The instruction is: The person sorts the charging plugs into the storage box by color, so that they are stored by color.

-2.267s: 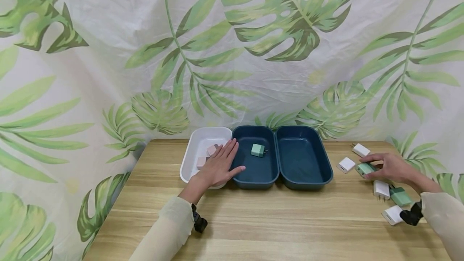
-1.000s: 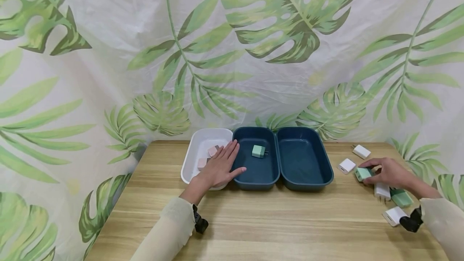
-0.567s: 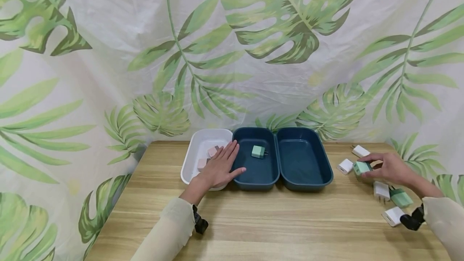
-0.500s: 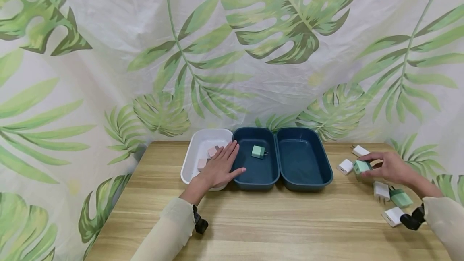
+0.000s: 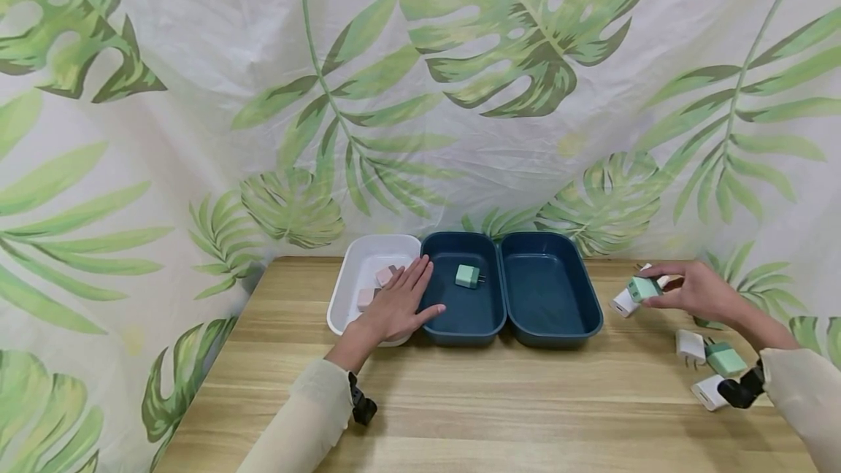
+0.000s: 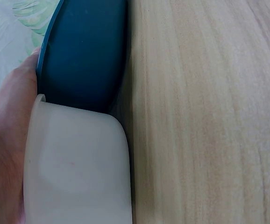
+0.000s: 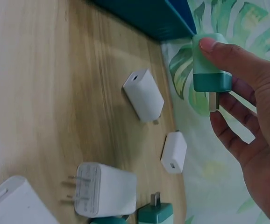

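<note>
My left hand (image 5: 394,306) lies with straight fingers across the white tray (image 5: 373,245) and the rim of the middle dark blue tray (image 5: 460,316). Pink charger plugs (image 5: 385,275) sit in the white tray, partly covered by that hand. One green charger plug (image 5: 467,276) lies in the middle tray. At the right, my right hand (image 5: 706,294) pinches another green charger plug (image 7: 212,63) between thumb and fingers, lifted off the table. Its metal prongs point back toward the palm. Just below it is a white charger plug (image 5: 623,304); a second is partly hidden behind the hand.
Another dark blue tray (image 5: 550,290) stands to the right of the middle one. Nearer the right wrist lie a white plug (image 5: 690,347), a green plug (image 5: 726,358) and one more white plug (image 5: 708,392). A leaf-patterned cloth (image 5: 486,152) hangs behind the wooden table.
My right hand has picked up the green plug from among the others and moved it up and slightly left, over the white plug. The left hand has stayed in place.
</note>
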Demonstrator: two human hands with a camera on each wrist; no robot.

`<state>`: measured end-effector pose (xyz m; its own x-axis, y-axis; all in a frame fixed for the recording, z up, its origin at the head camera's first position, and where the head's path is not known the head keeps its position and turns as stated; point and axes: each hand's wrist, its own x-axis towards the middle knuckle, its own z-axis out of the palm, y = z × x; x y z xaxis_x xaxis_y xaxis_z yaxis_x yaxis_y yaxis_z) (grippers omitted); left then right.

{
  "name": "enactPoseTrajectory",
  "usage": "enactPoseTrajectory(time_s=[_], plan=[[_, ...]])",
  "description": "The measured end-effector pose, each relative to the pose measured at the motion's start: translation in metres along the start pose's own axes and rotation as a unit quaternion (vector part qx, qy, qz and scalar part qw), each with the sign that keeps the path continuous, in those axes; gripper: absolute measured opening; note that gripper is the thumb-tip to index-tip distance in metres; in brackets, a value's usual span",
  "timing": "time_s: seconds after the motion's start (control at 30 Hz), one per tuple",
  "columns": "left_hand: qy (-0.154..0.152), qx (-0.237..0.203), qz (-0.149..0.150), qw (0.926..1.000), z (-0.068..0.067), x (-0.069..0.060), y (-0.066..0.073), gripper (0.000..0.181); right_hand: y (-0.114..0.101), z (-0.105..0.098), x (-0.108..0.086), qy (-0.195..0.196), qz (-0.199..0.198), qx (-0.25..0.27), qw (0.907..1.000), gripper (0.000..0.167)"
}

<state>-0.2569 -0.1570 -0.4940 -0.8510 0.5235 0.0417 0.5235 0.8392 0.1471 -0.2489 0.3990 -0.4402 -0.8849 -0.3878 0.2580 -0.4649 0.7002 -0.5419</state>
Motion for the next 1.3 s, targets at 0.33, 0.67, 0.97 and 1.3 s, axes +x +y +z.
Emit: enactPoseTrajectory(time_s=[0.33,0.67,0.97,1.3], plan=[[0.009,-0.004,0.005,0.9999,0.002,0.0,-0.002,0.091,-0.023,-0.002,0.011,-0.033,0.047,-0.032,0.9978,0.045],[0.006,-0.001,0.003,1.0,0.002,0.002,-0.002,0.092,-0.043,0.005,0.026,-0.044,0.014,-0.019,0.9988,0.043],[0.001,-0.006,-0.003,1.0,0.005,0.003,-0.003,0.092,-0.052,0.022,0.04,-0.026,-0.051,0.027,0.998,0.041],[0.009,0.0,0.001,1.0,0.003,0.003,-0.001,0.091,-0.064,0.036,0.051,-0.024,-0.076,0.052,0.9955,0.037]])
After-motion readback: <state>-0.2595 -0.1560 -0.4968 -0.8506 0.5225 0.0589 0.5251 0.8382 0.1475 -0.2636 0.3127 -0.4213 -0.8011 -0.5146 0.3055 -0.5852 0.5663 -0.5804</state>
